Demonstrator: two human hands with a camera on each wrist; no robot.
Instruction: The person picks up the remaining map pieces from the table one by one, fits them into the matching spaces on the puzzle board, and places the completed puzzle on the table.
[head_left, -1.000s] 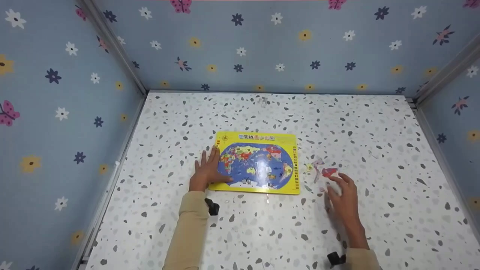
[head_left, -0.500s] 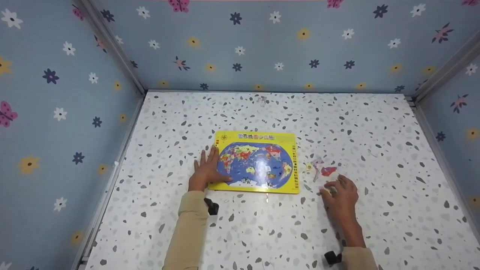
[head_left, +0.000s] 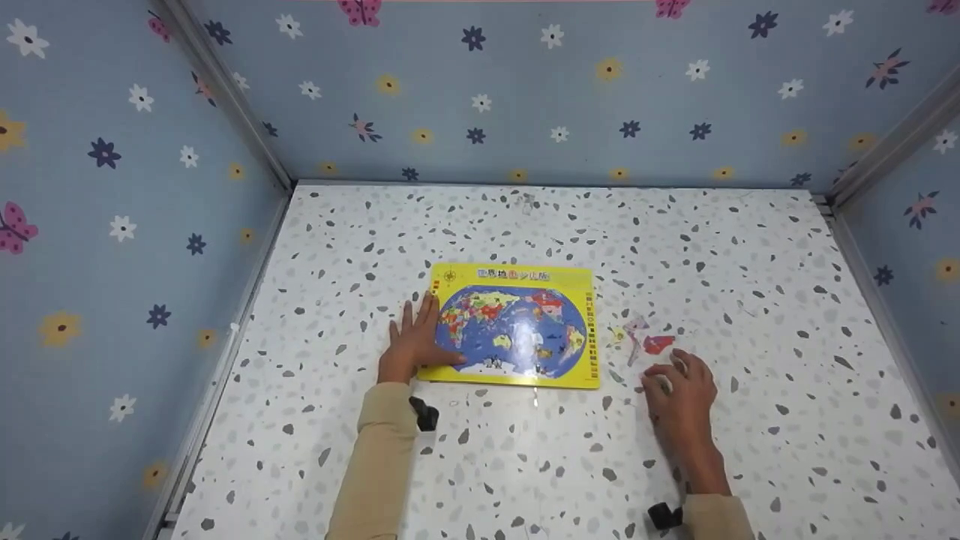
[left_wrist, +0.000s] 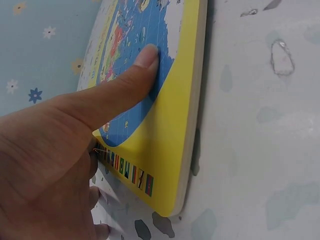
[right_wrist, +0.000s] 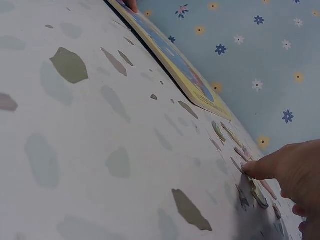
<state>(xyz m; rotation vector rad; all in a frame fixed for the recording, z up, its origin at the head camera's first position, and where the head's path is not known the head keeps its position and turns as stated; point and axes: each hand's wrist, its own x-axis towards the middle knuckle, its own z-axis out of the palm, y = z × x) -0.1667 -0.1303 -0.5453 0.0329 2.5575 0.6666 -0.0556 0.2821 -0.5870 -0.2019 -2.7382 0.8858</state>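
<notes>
A yellow-bordered world map puzzle board [head_left: 517, 379] lies flat on the table. My left hand [head_left: 411, 346] rests on its left edge, fingers spread at the side. The left thumb [left_wrist: 125, 90] lies across the map's blue sea. To the right of the board, my right hand [head_left: 684, 394] has its thumb and index fingertips together, apparently pinching a small puzzle piece mostly hidden by them. Loose next to it are a red piece [head_left: 658, 344], a pale purple piece [head_left: 635, 325] and a yellow piece [head_left: 618, 334]. More pieces lie under the right hand, such as a yellowish piece [right_wrist: 258, 195].
The speckled white table [head_left: 525, 465] is bounded by blue flowered panels [head_left: 540, 90] at the back and both sides. A small clear object [head_left: 525, 202] lies near the back edge.
My right hand has drawn slightly back from the red piece, and its thumb and index finger have closed together over a small piece. The left hand and the board have stayed still.
</notes>
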